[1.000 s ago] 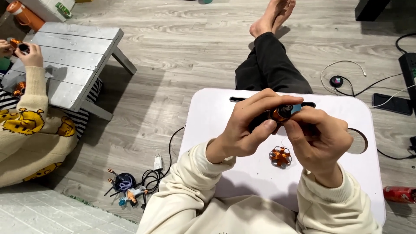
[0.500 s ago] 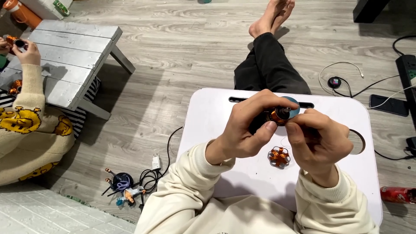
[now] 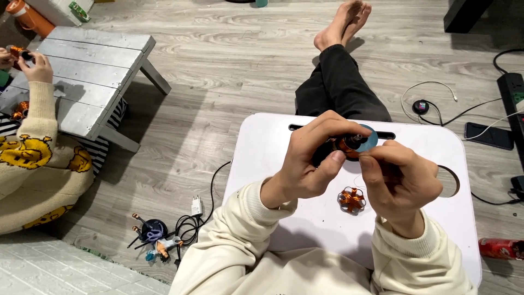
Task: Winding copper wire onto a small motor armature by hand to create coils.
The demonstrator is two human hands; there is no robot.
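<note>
Copper-wound, a small motor part [image 3: 349,145] is pinched at frame centre by the left hand [image 3: 308,164], above the white counter [image 3: 273,142]. The right hand [image 3: 401,183] fingers seem clenched on a fine wire, hardly visible. Winding appears in hand; a steady pull would be called for next, while a second coil [image 3: 352,199] lies below.

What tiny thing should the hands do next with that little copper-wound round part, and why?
Probably keep the left hand steady while the right hand guides the fine wire onto the small copper-wound round part with a blue disc, since both hands pinch it above the white lap tray, and a similar copper piece lies below.
</note>
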